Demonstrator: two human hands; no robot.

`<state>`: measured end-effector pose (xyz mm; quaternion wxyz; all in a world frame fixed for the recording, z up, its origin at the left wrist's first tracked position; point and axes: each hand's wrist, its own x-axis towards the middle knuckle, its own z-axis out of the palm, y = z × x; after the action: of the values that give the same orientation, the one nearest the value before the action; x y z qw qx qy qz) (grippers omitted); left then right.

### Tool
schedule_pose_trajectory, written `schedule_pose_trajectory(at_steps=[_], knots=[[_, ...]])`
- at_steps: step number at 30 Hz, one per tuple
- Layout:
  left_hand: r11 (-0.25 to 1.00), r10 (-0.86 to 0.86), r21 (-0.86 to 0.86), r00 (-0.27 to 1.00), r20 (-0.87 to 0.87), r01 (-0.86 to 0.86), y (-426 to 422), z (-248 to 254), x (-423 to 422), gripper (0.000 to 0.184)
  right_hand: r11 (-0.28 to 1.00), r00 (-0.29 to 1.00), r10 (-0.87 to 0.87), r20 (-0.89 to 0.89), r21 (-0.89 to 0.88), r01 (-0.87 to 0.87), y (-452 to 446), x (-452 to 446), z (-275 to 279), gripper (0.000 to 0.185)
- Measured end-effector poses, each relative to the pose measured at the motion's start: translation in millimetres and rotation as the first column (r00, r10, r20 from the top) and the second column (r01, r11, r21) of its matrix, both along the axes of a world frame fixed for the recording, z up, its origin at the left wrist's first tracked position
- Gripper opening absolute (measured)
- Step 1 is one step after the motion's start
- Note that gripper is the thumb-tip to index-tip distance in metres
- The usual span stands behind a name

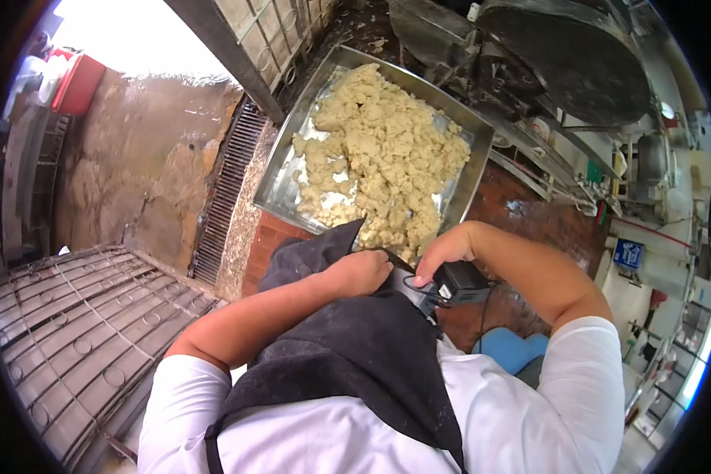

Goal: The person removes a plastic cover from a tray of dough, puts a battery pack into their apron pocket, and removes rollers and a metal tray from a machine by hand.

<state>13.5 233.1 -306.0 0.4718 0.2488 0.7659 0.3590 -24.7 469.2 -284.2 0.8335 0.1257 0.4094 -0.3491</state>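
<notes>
left hand (361, 272): curled, gripping apron (347, 340). right hand (448, 246): narrow, thumb at cable (444, 301); firm hold cannot be told. box (463, 281): just right of the right hand's fingertips, nearer that hand than the left. dough (387, 150): in tray (470, 175), beyond both hands.

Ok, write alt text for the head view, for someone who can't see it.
Seen from above, the wearer's left hand and right hand are close together in front of a dark apron, near a small black box. Beyond them, a large metal tray holds a pale, crumbly, dough-like mass. A barred metal gate is at lower left.
</notes>
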Motion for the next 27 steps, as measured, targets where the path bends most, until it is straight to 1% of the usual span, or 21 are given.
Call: schedule_pose_trajectory(at_steps=[2,4,5,8,11,14,15,17,20,23,24,26,27], knots=[[0.998,-0.052,0.026,0.998,-0.038,0.053,2,-6,2,0.033,0.999,0.997,0.024,-0.067,0.043,-0.021,-6,-5,9,0.039],[0.998,-0.038,0.044,0.999,-0.034,0.04,1,-6,3,0.034,0.997,0.991,0.042,-0.128,0.072,-0.033,-14,-7,15,0.041],[0.998,-0.031,0.051,0.999,-0.033,0.033,0,-7,3,0.036,0.997,0.989,0.05,-0.136,0.072,-0.04,-14,-7,18,0.044],[0.997,-0.07,0.027,0.997,0.015,0.07,-4,1,-1,0.044,0.998,0.996,-0.018,-0.086,0.054,0.023,-9,1,7,0.047],[0.997,-0.035,0.068,0.999,0.03,0.033,-15,12,-4,0.048,0.984,0.982,-0.18,-0.054,-0.002,0.18,4,13,9,0.052],[0.994,-0.041,0.102,0.997,-0.066,0.047,-29,8,-2,0.05,0.929,0.929,-0.369,0.041,-0.029,0.37,21,33,2,0.055],[0.995,-0.057,0.083,0.997,-0.057,0.062,-29,12,-5,0.048,0.909,0.909,-0.41,0.079,-0.042,0.414,24,35,8,0.059],[0.995,-0.092,0.044,0.995,-0.039,0.094,-29,23,-10,0.046,0.85,0.851,-0.514,0.109,-0.069,0.522,29,46,4,0.059],[0.997,-0.037,0.072,0.999,-0.038,0.039,-33,22,-11,0.036,0.719,0.729,-0.659,0.183,-0.132,0.683,40,72,-22,0.061],[0.998,-0.002,-0.059,1.0,0.001,0.002,-22,36,-16,0.041,0.546,0.581,-0.777,0.243,-0.201,0.814,41,91,-28,0.067],[0.997,-0.008,-0.071,0.999,-0.037,0.005,-21,33,-14,0.044,0.485,0.531,-0.807,0.259,-0.223,0.846,40,95,-27,0.069],[0.995,-0.023,-0.094,0.993,-0.118,0.012,-19,25,-10,0.05,0.411,0.449,-0.861,0.238,-0.195,0.891,39,102,-24,0.068],[0.994,-0.007,-0.106,0.996,-0.091,-0.002,-18,30,-12,0.051,0.37,0.405,-0.886,0.227,-0.18,0.911,39,106,-23,0.068]])
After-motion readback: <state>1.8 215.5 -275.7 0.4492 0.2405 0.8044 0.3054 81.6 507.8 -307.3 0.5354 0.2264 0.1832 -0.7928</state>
